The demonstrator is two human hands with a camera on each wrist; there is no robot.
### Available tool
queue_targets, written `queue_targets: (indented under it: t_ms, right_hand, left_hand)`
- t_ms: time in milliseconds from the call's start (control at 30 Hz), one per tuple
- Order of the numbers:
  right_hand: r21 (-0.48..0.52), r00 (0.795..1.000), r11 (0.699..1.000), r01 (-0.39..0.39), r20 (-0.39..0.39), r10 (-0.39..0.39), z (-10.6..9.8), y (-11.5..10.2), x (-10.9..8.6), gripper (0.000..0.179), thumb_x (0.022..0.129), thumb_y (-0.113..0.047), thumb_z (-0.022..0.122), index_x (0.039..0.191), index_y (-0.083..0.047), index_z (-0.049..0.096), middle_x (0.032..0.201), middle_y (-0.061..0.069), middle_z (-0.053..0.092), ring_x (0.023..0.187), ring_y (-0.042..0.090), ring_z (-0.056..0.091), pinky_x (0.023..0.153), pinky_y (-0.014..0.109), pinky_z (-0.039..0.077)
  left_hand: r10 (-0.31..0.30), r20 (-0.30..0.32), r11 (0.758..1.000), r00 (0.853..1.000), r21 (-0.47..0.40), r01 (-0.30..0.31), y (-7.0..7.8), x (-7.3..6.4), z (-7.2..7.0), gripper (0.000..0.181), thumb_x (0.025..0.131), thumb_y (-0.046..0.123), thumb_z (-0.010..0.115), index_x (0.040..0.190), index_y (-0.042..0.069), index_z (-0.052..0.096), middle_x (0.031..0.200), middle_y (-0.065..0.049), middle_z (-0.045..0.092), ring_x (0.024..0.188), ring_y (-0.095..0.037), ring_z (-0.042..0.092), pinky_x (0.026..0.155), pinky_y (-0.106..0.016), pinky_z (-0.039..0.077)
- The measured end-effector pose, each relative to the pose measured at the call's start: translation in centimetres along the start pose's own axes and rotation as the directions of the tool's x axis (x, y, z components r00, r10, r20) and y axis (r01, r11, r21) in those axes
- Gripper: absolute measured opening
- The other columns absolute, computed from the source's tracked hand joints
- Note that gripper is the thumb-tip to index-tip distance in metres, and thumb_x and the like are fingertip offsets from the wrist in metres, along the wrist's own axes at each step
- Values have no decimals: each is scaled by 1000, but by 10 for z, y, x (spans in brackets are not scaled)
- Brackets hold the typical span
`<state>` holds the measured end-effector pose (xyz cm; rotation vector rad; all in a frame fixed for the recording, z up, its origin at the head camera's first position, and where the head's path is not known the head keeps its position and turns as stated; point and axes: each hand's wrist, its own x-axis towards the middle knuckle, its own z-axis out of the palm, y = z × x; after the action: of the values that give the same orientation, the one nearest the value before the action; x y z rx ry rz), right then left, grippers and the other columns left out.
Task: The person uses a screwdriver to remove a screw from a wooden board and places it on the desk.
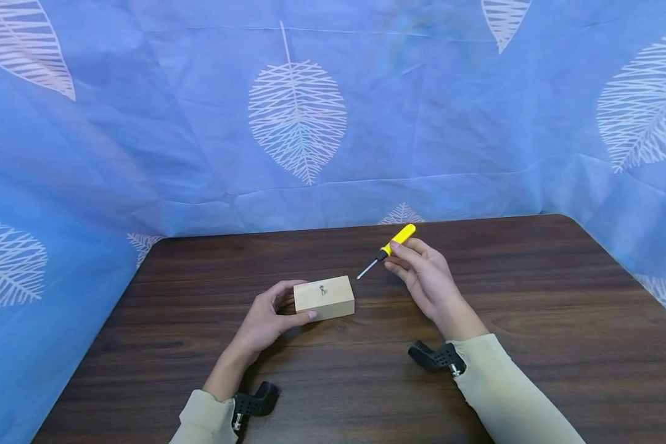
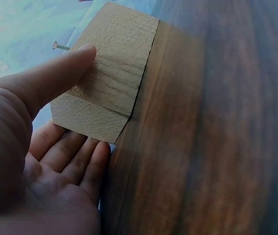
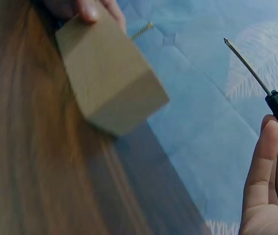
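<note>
A pale wooden block (image 1: 324, 299) sits on the dark table, a screw (image 1: 322, 289) standing up from its top face with the threads partly showing. My left hand (image 1: 267, 316) grips the block's left end, thumb on the near side and fingers round the far side. In the left wrist view the thumb presses the block (image 2: 114, 63) and the screw (image 2: 60, 46) sticks out beyond it. My right hand (image 1: 422, 274) pinches a yellow-handled screwdriver (image 1: 402, 235) between thumb and fingers. Its metal shaft (image 3: 246, 64) points down and left, the tip apart from the block and screw.
The dark wood-grain table (image 1: 560, 296) spreads out on all sides of the block. Behind it hangs a blue cloth (image 1: 422, 111) with white leaf prints. A black wrist mount (image 1: 435, 356) is strapped at each sleeve.
</note>
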<state>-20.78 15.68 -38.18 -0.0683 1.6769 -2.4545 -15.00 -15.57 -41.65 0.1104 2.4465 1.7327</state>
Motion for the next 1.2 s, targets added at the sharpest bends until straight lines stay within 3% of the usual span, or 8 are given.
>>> queue_targets:
  t_ms: [200,367,467,600,800,867,1000,1200]
  right_hand:
    - [-53,999,998,34,19,-33,24,-8,5,27,108,-15,67,130,-3,56,113,-3,72,96,8,70,91,21,59]
    - [-261,991,958,121,-16,-130,49,-23,0,30,102,-15,75,126,-3,60,98,-5,78,85,10,74,88,28,62]
    - [-427,974,881,204,-2,-227,64,-31,-5,34,100,-18,78,126,-3,62,103,1,76,87,13,75,88,29,63]
    - [-565,927,750,344,78,-367,78,-37,-16,34,98,-17,81,125,-5,65,112,9,74,95,16,74,84,22,61]
    - [-622,830,578,529,239,-503,91,-36,-28,27,97,-10,82,121,-8,68,109,7,76,97,15,74,86,22,60]
    - [-621,806,541,567,282,-520,95,-34,-29,28,96,-10,83,120,-9,69,108,4,77,95,14,74,86,24,61]
    - [-626,790,508,592,325,-520,101,-29,-30,30,95,-11,84,121,-10,71,107,2,78,91,13,74,85,26,61]
    - [-626,803,523,578,320,-503,105,-23,-26,30,95,-11,84,122,-10,72,108,4,78,90,14,74,84,27,61]
  left_hand:
    - [-7,-10,1000,1000,1,7,0,1,0,55,92,24,89,142,27,67,138,-4,71,130,-27,64,107,-53,50]
    - [-12,-15,1000,1000,5,12,0,0,1,56,91,25,89,142,27,67,138,-3,72,132,-28,64,110,-56,48]
    - [-15,-19,1000,1000,1,15,1,1,1,56,91,25,89,142,27,67,138,-3,72,131,-27,64,109,-54,49]
    - [-17,-19,1000,1000,2,17,1,2,0,56,91,25,90,142,27,67,137,-3,72,128,-26,65,107,-50,50]
    - [-13,-13,1000,1000,5,13,1,3,-2,56,91,24,89,143,26,67,138,-4,72,128,-27,66,109,-53,50]
    - [-15,-13,1000,1000,6,15,0,3,-2,57,91,25,90,143,26,67,138,-4,72,128,-27,66,109,-53,50]
    - [-14,-11,1000,1000,9,14,0,3,-2,57,91,26,89,144,27,66,139,-4,72,130,-27,66,109,-54,51]
    - [-11,-8,1000,1000,4,11,1,3,-1,57,91,27,90,143,26,66,140,-4,72,129,-27,66,109,-54,50]
